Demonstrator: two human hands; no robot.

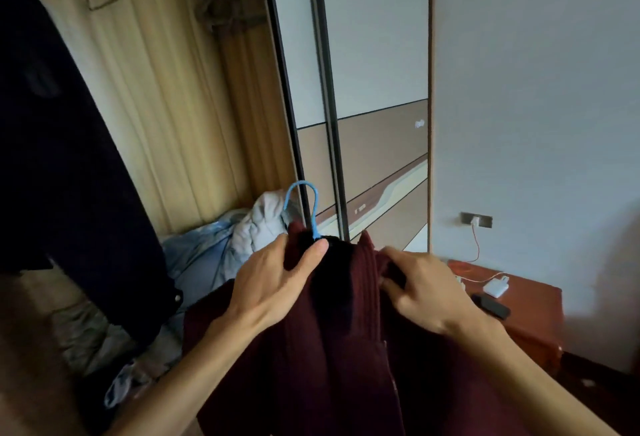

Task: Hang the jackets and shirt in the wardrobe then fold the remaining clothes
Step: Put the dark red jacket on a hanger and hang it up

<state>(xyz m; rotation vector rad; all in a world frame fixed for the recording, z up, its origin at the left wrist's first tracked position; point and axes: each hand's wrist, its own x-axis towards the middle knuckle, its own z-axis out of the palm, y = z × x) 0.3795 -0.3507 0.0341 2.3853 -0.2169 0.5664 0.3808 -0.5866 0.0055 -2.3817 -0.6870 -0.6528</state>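
Gripping the collar of the jacket (pixel 332 349) beside the hook of the hanger (pixel 313 207), the left hand (pixel 273 283) steadies it. The right hand (pixel 422 290) pinches the opposite shoulder, likely seating the fabric squarely.

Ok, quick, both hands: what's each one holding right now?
Left hand: grips the maroon garment at its collar, just below the blue hanger hook.
Right hand: pinches the garment's collar on the other side.

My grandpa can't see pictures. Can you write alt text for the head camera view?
A left hand and right hand hold a dark red garment on a blue hanger before an open wardrobe. A dark coat hangs inside.
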